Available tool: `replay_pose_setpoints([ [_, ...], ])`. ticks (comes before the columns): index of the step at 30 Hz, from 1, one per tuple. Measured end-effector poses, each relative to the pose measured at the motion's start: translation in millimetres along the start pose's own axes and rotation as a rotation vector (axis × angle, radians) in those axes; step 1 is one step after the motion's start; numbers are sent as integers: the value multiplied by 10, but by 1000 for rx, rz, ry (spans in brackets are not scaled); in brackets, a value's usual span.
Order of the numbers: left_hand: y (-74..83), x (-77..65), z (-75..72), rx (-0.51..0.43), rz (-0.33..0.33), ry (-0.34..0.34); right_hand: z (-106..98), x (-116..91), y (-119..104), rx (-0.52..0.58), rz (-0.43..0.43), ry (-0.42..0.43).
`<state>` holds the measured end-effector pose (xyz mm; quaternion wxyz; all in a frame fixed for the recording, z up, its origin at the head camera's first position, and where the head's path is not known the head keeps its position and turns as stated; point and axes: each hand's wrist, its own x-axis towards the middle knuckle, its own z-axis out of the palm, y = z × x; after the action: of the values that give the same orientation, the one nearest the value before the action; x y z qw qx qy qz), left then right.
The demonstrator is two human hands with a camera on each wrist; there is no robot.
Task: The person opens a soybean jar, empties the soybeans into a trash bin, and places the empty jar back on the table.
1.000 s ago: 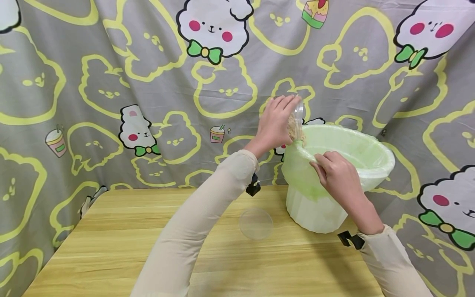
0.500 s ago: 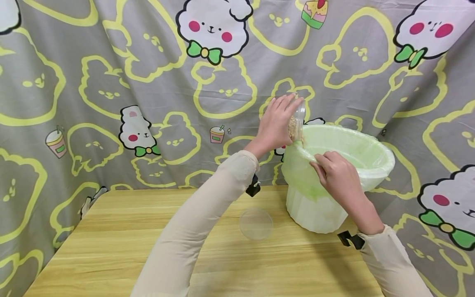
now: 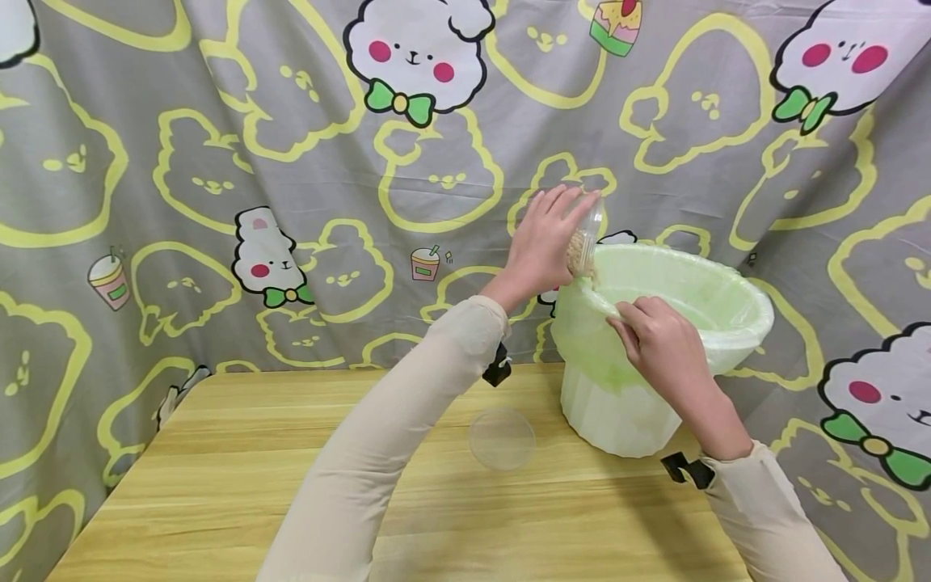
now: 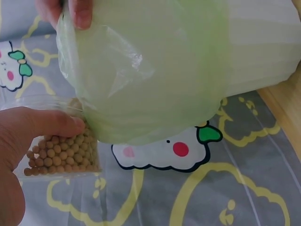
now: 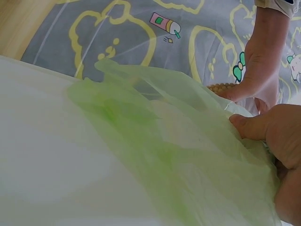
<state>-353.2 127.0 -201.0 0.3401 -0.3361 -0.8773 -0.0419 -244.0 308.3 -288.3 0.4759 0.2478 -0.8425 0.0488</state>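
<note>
My left hand [image 3: 541, 242] grips a clear plastic jar [image 3: 594, 220], tipped on its side at the left rim of a white trash can [image 3: 618, 420]. Round beige beans [image 4: 61, 155], which look like soybeans, lie inside the jar in the left wrist view. Its mouth is at the can's rim, with some beans at the opening. A thin green trash bag [image 3: 592, 343] lines the can and folds down over its outside. My right hand [image 3: 665, 343] pinches the bag at the near rim, thumb outside; its other fingertips are partly hidden in the right wrist view.
A clear round lid [image 3: 502, 439] lies flat on the wooden table [image 3: 291, 485], left of the can. A grey cartoon-print curtain [image 3: 327, 186] hangs close behind the table and can.
The left hand and the jar have shifted slightly right, and the jar's tilt has changed a little. Beans have moved at its mouth. The right hand stays in place on the bag.
</note>
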Motion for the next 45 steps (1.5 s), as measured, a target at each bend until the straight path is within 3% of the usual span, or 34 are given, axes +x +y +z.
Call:
replay_pose_setpoints([
  [15, 39, -36, 14, -5, 42, 52, -2, 5, -1, -3, -3, -5],
  [40, 97, -48, 29, 79, 107, 65, -24, 9, 5, 4, 1, -17],
  [45, 102, -51, 30, 59, 132, 89, -27, 8, 2, 5, 0, -18],
])
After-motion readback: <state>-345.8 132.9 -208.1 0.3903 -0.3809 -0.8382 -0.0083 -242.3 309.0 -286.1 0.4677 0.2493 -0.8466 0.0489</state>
